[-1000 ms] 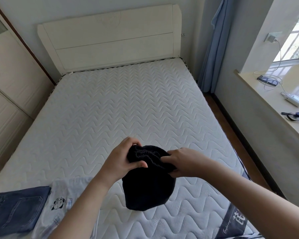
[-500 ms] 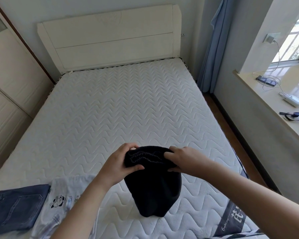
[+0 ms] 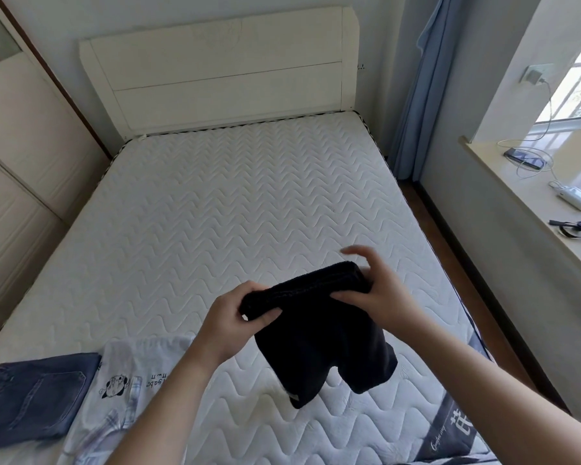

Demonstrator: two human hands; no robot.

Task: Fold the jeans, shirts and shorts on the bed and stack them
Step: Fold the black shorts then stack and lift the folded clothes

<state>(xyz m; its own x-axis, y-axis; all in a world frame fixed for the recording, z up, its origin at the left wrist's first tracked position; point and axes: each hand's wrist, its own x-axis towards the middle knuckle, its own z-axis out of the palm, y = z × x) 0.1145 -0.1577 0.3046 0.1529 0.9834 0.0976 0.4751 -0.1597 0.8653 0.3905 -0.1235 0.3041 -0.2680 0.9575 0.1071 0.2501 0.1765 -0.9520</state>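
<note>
We hold the black shorts (image 3: 319, 344) up over the near part of the mattress (image 3: 249, 203), their legs hanging down. Our left hand (image 3: 230, 325) grips the waistband's left end; our right hand (image 3: 378, 290) pinches its right end, upper fingers lifted. Folded jeans (image 3: 37, 396) and a printed shirt (image 3: 128, 391) lie at our left.

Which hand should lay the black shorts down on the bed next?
Probably the left hand. It grips one end of the waistband of the black shorts firmly, while the right hand only pinches the other end with its thumb, fingers lifted. The mattress lies just below.
</note>
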